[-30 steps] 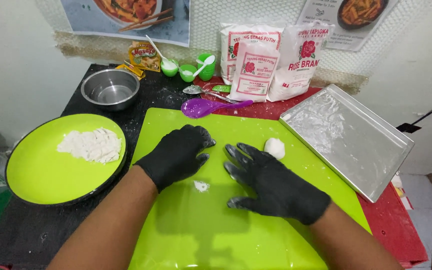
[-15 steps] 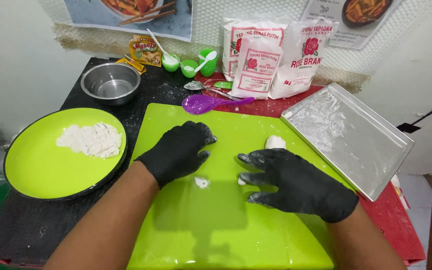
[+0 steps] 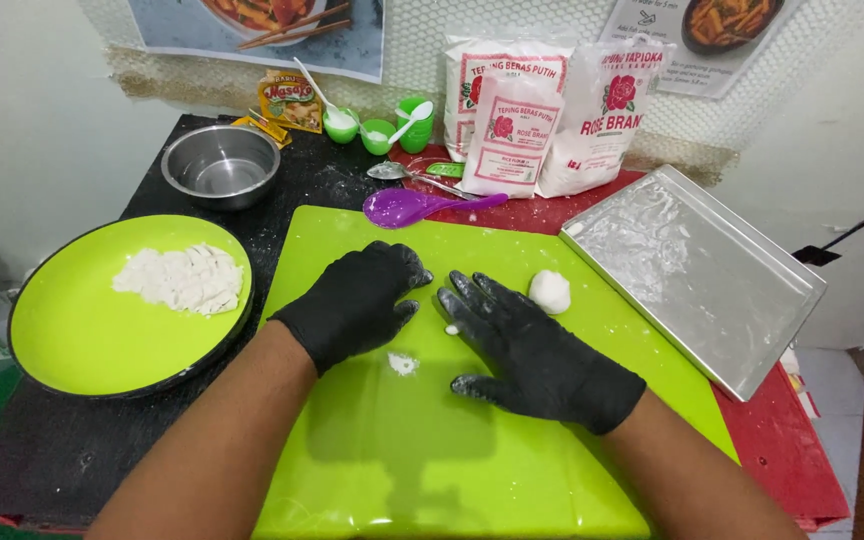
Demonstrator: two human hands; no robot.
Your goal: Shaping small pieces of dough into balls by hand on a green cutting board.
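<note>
On the green cutting board [image 3: 372, 470], both gloved hands, left [image 3: 354, 303] and right [image 3: 537, 350], lie flat with fingers released, grasping nothing; the dough ball [image 3: 550, 290] beyond the right fingertips looks soft, light and sticky, best cupped gently from its sides.

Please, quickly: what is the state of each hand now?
Left hand: curled, palm down on the green cutting board; whether it holds something cannot be told.
Right hand: open, flat, holding nothing.

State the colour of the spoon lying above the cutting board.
Purple; the spoon shows clearly in the head view.
</note>
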